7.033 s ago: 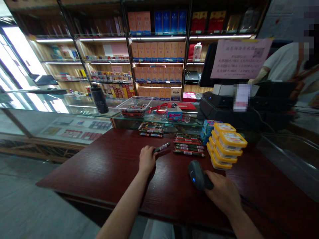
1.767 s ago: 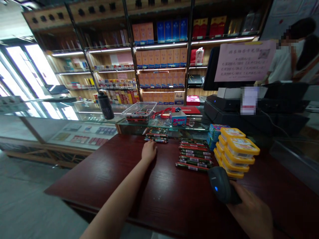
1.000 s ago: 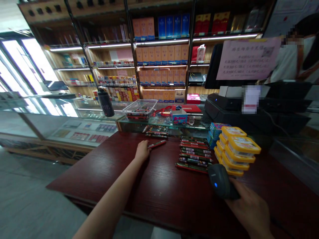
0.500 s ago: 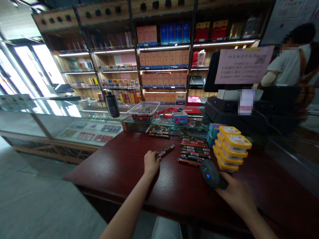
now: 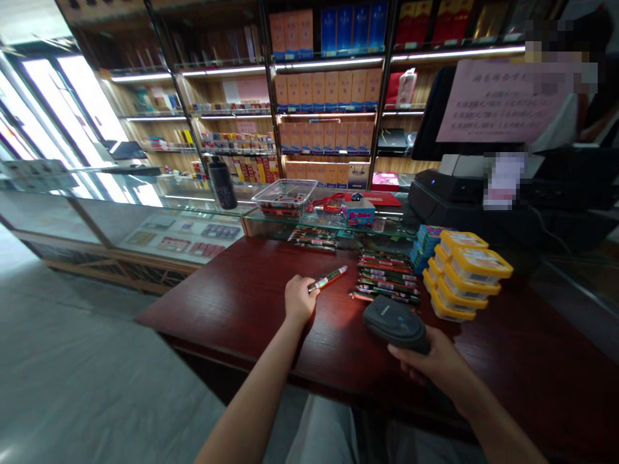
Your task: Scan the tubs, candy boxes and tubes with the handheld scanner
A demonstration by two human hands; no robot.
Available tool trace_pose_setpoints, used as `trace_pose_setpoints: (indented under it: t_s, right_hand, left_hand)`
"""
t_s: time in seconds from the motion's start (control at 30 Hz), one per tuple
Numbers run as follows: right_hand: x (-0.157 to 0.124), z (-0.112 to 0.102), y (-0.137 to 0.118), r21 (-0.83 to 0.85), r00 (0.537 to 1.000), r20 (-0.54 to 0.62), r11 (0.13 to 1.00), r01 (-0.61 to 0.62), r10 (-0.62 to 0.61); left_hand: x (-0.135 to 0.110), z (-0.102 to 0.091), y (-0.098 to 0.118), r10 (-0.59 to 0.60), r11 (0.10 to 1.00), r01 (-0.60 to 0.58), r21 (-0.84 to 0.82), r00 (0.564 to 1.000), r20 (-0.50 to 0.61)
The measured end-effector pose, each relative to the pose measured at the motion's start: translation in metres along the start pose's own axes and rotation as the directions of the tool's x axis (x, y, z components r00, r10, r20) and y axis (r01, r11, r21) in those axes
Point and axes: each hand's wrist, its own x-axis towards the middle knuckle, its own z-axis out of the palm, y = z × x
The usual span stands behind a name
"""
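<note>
Near the middle of the frame the left hand (image 5: 300, 299) rests on the dark red worktop (image 5: 227, 303), its fingers pinched on the near end of a thin wrapped stick (image 5: 329, 278). The stick points up and to the right, with a reddish glow on its wrapper. Lower right of centre, the right hand (image 5: 435, 364) is wrapped around the grip of a dark handheld scanner (image 5: 394, 321), whose head is turned toward the stick. The two hands are well apart.

Just right of the stick's far tip lies a row of similar sticks (image 5: 387, 280), side by side on the worktop. Beside them, further right, stands a stack of yellow-lidded tubs (image 5: 467, 274). Another small pile of sticks (image 5: 314, 238) sits at the worktop's far edge, below a glass counter carrying a clear plastic box (image 5: 285, 196) and a dark bottle (image 5: 222, 183). In the upper right corner another person stands behind a till (image 5: 445, 187).
</note>
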Motion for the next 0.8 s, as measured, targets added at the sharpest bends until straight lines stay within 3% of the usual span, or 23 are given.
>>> trace_pose_setpoints:
  t_s: [0.23,0.37,0.43,0.5,0.57,0.7,0.8]
  right_hand:
    - [0.002,0.006,-0.002,-0.024,1.0,-0.006,1.0,-0.008,0.008]
    - [0.006,-0.007,0.005,-0.235,0.976,-0.116,0.96,0.153,-0.184]
    - [0.008,-0.022,0.012,-0.446,0.93,-0.187,0.871,0.206,-0.315]
    - [0.012,-0.038,0.021,-0.686,0.904,-0.258,0.724,0.078,-0.342]
    - [0.015,-0.052,0.033,-0.825,0.869,-0.322,0.562,-0.062,-0.376]
    - [0.02,-0.062,0.059,-0.907,0.785,-0.325,0.408,-0.102,-0.528]
    - [0.023,-0.061,0.073,-0.934,0.697,-0.305,0.348,-0.085,-0.649]
  left_hand:
    - [0.001,-0.001,0.001,-0.031,0.999,0.031,-0.027,0.999,0.011]
    - [-0.001,-0.001,0.002,-0.03,0.999,0.03,-0.035,1.0,0.003]
    - [-0.001,-0.001,0.002,-0.024,0.999,0.023,-0.043,1.0,-0.011]
    - [0.0,-0.001,0.001,-0.005,0.998,0.003,-0.07,0.999,-0.033]
    - [0.002,-0.001,0.0,0.042,0.987,-0.048,-0.152,0.998,-0.046]
    - [0.004,-0.003,0.0,0.248,0.883,-0.23,-0.41,0.969,-0.01]
    - [0.001,-0.007,0.006,0.427,0.822,-0.349,-0.45,0.9,0.082]
